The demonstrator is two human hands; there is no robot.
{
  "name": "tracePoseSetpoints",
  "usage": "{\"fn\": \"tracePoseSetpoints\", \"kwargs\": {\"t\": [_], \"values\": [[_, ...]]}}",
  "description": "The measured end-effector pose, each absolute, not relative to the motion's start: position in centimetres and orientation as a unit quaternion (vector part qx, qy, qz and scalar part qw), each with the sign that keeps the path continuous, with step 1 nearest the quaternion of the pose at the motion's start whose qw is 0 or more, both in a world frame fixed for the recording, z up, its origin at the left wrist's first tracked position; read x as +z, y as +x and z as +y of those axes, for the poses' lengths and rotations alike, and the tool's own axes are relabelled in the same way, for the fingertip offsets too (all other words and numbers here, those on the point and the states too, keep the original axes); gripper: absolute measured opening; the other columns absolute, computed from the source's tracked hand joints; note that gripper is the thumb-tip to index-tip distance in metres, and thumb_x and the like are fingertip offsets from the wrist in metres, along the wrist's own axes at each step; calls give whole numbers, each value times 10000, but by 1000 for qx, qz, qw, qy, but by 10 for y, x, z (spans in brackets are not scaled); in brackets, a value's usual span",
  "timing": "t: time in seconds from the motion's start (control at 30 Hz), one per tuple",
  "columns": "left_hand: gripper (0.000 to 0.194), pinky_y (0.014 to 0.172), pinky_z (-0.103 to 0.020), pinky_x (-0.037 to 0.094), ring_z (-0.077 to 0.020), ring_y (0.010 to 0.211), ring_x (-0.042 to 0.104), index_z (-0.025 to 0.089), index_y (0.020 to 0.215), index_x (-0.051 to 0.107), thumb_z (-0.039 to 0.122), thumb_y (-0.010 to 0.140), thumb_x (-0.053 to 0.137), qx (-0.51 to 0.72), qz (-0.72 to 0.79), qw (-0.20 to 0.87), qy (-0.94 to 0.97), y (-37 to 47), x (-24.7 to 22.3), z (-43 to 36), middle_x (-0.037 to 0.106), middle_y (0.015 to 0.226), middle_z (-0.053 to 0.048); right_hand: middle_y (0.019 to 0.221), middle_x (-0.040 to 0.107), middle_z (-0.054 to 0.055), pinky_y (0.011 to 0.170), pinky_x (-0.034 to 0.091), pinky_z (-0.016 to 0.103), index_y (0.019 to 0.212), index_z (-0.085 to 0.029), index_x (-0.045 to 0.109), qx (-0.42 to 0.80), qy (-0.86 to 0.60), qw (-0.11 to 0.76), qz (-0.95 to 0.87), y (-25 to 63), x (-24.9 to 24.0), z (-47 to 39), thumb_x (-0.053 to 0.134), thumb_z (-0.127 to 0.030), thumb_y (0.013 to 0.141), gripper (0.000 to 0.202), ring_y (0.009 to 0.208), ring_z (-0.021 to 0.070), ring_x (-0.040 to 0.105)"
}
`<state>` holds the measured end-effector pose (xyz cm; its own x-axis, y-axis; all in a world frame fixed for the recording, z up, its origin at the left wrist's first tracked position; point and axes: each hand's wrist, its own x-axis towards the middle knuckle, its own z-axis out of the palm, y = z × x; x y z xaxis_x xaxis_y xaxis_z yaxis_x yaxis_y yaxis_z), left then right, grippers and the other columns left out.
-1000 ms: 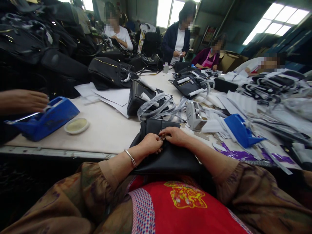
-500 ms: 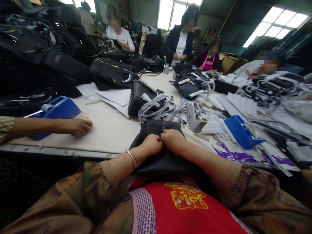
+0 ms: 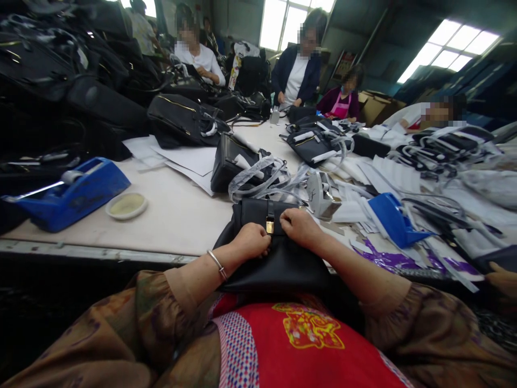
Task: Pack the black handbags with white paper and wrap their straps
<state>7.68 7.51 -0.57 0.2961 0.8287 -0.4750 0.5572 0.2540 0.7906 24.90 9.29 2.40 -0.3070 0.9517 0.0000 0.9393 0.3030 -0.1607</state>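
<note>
A black leather handbag [image 3: 278,269] leans between the table edge and my lap, its flap and strap facing up. On the strap sits a gold clasp [image 3: 270,225]. My left hand [image 3: 252,241], with a silver bangle at the wrist, has its fingers curled against the bag just left of the clasp. To the right of the clasp, my right hand [image 3: 299,227] is closed in a pinch over the flap. Whatever may be between its fingertips is hidden.
A blue tape dispenser [image 3: 81,194] and a small round dish [image 3: 126,206] are on the left. Ahead stands another black handbag [image 3: 230,164] with plastic-wrapped handles. A metal block [image 3: 321,194], a second blue dispenser [image 3: 393,218] and paper scraps lie right. Several people work beyond.
My right hand has moved right, away from the clasp, which now shows its gold face. A co-worker's hand has left the dish on the left.
</note>
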Motion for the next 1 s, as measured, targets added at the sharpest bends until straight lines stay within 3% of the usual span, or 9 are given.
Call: {"fn": "tracePoseSetpoints", "kwargs": {"t": [0.2, 0.4, 0.6, 0.77, 1.0], "values": [[169, 434, -202, 471, -123, 445, 597, 144, 709, 643, 216, 840, 565, 127, 579, 532, 605, 75, -4, 74, 653, 575, -24, 946, 725, 108, 716, 432, 292, 895, -180, 690, 68, -576, -11, -814, 226, 27, 87, 540, -441, 939, 304, 873, 237, 662], [176, 445, -185, 469, -109, 453, 593, 138, 705, 654, 219, 842, 578, 121, 583, 526, 607, 75, -2, 73, 665, 586, -33, 972, 716, 120, 736, 442, 286, 948, -158, 677, 49, -532, -48, -844, 221, 18, 88, 490, -264, 953, 215, 889, 234, 674], [163, 460, -197, 491, -124, 482, 621, 142, 729, 652, 235, 844, 582, 124, 580, 531, 605, 75, -7, 74, 673, 601, -34, 976, 704, 126, 752, 434, 283, 970, -134, 658, 29, -571, -25, -820, 232, 20, 90, 462, -260, 965, 233, 895, 227, 661], [163, 454, -194, 484, -121, 469, 611, 144, 717, 639, 226, 844, 577, 129, 580, 531, 604, 74, -6, 73, 660, 581, -28, 968, 707, 90, 816, 426, 262, 957, -163, 699, 76, -515, 14, -854, 236, 23, 86, 500, -275, 965, 229, 924, 194, 642], [170, 410, -181, 442, -102, 405, 564, 145, 689, 619, 204, 839, 565, 132, 579, 524, 610, 73, 1, 70, 628, 549, -15, 936, 720, 111, 778, 432, 271, 866, -156, 712, 74, -520, -24, -850, 221, 17, 91, 538, -207, 900, 184, 897, 217, 659]]}}
